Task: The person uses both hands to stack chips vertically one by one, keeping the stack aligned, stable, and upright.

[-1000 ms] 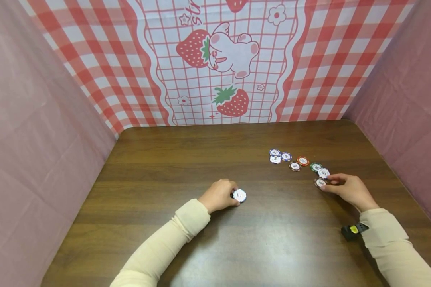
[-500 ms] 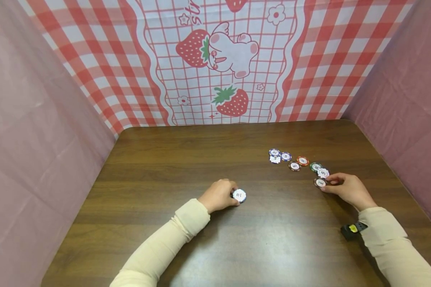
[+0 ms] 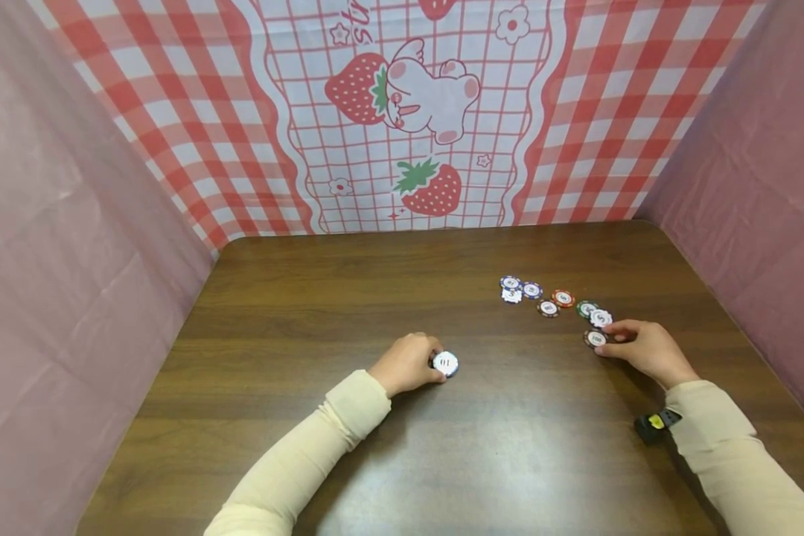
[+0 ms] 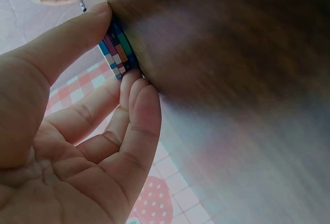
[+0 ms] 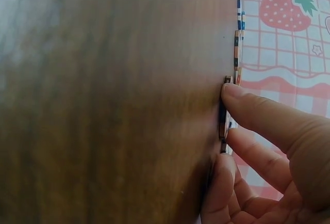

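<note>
My left hand grips a small stack of poker chips with a white, blue-edged "10" chip on top. In the left wrist view the stack's coloured edges show between thumb and fingers, close over the wooden surface. Toward the right side, my right hand pinches a dark "100" poker chip at its edge, thumb and fingers bent around it. A white "5" chip lies just behind it, near the fingertips, partly over a green chip. The right wrist view shows the pinched chip edge-on.
Farther back on the wooden table lie a red chip, a dark brown chip, two blue chips and a white chip. A checked strawberry cloth hangs behind; pink curtains flank both sides.
Both hands stay nearly where they were. The "100" chip by the right hand has turned slightly, and its number reads more level. The head view has shifted a little.
</note>
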`<state>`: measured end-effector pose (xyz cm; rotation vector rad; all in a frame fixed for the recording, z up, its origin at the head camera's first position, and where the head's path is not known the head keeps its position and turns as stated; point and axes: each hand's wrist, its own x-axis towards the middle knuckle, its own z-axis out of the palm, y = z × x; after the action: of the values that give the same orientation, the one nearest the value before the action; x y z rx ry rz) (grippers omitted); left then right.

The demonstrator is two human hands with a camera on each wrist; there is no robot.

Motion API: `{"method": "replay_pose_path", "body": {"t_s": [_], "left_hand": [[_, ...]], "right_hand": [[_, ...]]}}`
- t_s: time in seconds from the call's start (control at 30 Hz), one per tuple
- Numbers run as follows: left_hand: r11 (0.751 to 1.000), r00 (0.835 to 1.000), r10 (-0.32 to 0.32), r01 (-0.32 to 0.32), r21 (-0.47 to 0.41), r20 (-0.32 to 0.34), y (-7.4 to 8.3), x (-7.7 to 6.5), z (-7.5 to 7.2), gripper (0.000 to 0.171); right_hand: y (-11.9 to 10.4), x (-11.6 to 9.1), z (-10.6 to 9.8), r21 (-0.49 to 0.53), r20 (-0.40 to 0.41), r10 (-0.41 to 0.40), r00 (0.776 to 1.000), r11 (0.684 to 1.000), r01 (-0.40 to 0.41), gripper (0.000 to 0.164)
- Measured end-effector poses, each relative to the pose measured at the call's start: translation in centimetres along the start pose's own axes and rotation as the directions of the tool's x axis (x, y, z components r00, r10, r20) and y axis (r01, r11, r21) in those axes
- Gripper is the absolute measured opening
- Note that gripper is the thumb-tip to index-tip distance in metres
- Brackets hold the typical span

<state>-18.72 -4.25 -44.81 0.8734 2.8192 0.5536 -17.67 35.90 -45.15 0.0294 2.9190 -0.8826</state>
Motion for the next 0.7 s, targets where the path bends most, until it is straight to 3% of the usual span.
{"method": "replay_pose_path", "body": {"t_s": [0.7], "left_hand": [[1.0, 1.0, -0.001, 0.001, 0.001, 0.0, 0.14, -0.12, -0.13, 0.034]], "right_hand": [[-0.19, 0.31, -0.16, -0.08, -0.025, -0.072, 0.997, 0.994, 0.069, 0.051]]}}
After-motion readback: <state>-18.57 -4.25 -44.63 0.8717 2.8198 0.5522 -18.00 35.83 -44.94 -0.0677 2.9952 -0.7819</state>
